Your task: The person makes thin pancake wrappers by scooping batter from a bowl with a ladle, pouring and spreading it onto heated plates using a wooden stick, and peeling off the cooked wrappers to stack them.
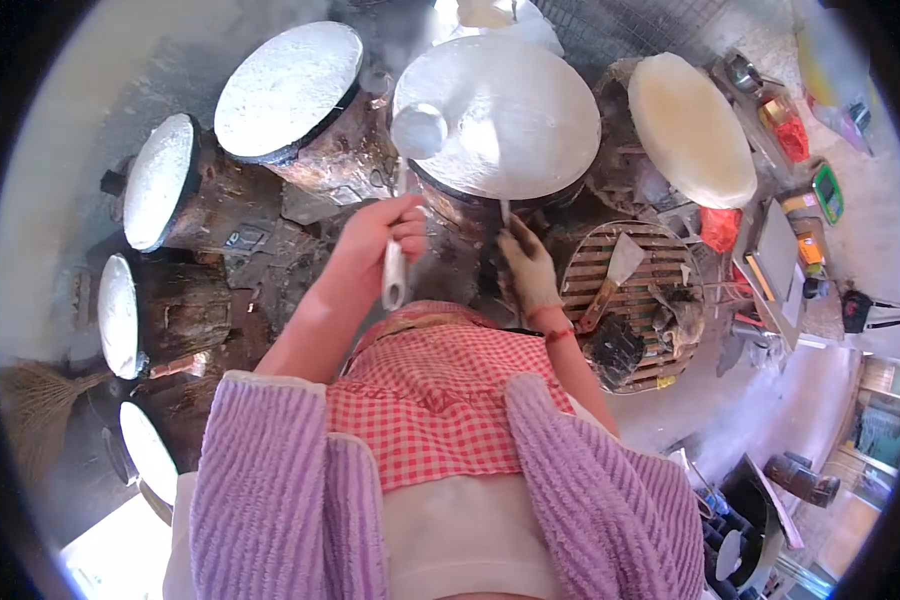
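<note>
My left hand [382,243], bare, is closed around the pale handle of a ladle. The ladle's round bowl [419,131] is over the left side of a large round pan [530,120] with a whitish surface. On my right hand [528,268] there is a light glove with dark smudges. It is at the near edge of that pan, its fingers curled by a thin metal handle [505,212] that points up to the rim. A red band circles the right wrist.
More round white-topped pans on stoves stand at the left, such as one pan [290,90]. A pale round [692,130] lies right of the middle pan. A slatted round rack [595,262] holds a scraper [625,260] and a dark cloth. A straw broom [45,400] is far left.
</note>
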`<action>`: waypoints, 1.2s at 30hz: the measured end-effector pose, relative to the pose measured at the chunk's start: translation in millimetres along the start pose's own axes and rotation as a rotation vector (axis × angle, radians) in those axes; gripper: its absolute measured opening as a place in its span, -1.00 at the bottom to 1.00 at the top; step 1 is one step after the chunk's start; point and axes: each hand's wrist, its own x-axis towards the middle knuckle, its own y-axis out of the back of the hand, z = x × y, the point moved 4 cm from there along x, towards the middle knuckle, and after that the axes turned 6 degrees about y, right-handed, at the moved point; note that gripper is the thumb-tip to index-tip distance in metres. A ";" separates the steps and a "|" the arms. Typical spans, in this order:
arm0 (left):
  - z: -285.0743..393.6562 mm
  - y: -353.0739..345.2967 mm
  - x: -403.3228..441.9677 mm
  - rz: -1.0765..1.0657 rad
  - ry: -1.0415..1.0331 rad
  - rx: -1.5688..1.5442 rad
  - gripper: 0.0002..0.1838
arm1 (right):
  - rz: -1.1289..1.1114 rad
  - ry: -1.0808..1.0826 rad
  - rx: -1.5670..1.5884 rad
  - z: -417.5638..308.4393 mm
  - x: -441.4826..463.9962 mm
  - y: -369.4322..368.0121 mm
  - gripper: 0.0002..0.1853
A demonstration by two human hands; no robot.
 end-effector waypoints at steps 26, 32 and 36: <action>-22.8 36.6 -122.7 -0.470 -0.182 -0.458 -0.47 | 0.010 0.148 -0.276 -12.9 30.5 75.9 -0.52; -36.2 114.3 -187.8 -0.392 -0.338 -0.740 -0.68 | -0.558 -0.051 -0.430 21.1 9.0 -55.0 -0.54; -57.2 180.5 -263.1 -0.427 -0.567 -0.830 -0.70 | -0.759 0.216 -0.654 55.5 -9.5 -104.4 -0.42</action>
